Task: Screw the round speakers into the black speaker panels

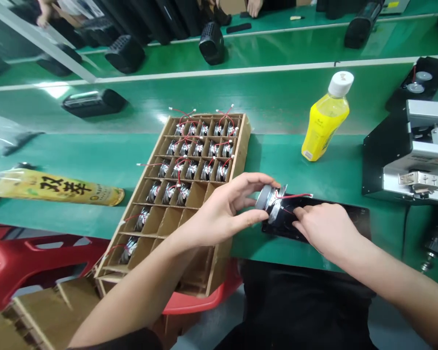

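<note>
Between its thumb and fingers my left hand (pixel 229 210) holds a round speaker driver (pixel 272 201), tilted on its side. A red wire with a white connector runs from the driver toward the right. My right hand (pixel 323 227) is just right of the driver, its fingers pinched together over a black panel (pixel 354 218); whatever is between the fingertips is too small to make out. The panel lies on the green table, partly under both hands. Left of my hands, a cardboard box (pixel 246 141) with dividers holds several similar drivers with red wires; some lower compartments have none.
A yellow drink bottle (pixel 326 121) stands behind the panel, and a machine (pixel 387 155) is at the right. Another bottle (pixel 58 187) lies at the left. Black speaker housings (pixel 93 103) sit farther back. Red chairs (pixel 7 267) are below. Another person's hand (pixel 254 7) shows at the top.
</note>
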### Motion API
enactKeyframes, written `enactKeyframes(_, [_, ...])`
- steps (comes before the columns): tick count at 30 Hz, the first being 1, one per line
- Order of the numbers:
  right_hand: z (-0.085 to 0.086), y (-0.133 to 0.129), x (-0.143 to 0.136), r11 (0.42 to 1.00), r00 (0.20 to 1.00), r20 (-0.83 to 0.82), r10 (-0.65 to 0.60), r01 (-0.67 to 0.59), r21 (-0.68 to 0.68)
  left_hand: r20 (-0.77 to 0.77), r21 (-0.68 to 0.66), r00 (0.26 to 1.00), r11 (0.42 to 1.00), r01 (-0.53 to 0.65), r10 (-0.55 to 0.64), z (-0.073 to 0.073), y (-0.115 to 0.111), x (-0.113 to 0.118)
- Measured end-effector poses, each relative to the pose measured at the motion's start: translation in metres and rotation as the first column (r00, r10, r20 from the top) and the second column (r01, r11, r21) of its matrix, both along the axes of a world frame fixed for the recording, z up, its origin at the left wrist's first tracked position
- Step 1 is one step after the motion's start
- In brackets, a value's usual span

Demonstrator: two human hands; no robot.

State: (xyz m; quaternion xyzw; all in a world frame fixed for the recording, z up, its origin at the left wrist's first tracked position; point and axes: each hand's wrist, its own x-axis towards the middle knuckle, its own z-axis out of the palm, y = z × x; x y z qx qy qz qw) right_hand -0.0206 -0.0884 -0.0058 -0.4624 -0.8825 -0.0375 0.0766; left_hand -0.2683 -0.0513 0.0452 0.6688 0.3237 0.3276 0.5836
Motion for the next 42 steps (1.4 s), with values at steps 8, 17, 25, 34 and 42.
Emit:
enactKeyframes(8, [0.017,-0.017,0.031,0.991,0.985,-0.168,-0.046,0.066,0.113,-0.207,-0.02,0.975,0.997,0.079,-0.082,0.0,-0.005,0.012])
enactKeyframes(17, [0.001,-0.042,0.054,0.989,0.905,-0.425,-0.002,0.065,0.134,-0.648,0.386,0.757,0.822,0.419,-0.082,-0.01,-0.01,0.044])
enactKeyframes(25, [-0.001,-0.04,0.057,0.995,0.883,-0.469,0.001,0.046,0.087,-0.627,0.478,0.779,0.785,0.394,-0.009,-0.007,-0.003,0.042])
enactKeyframes(34, [-0.002,-0.039,0.057,0.995,0.877,-0.481,-0.011,0.059,0.085,-0.778,0.5,0.626,0.661,0.56,0.058,-0.03,-0.009,0.049])
enactKeyframes(42, [-0.001,-0.037,0.057,0.994,0.879,-0.477,-0.016,0.065,0.086,-0.825,0.412,0.565,0.663,0.624,-0.019,-0.015,-0.004,0.051])
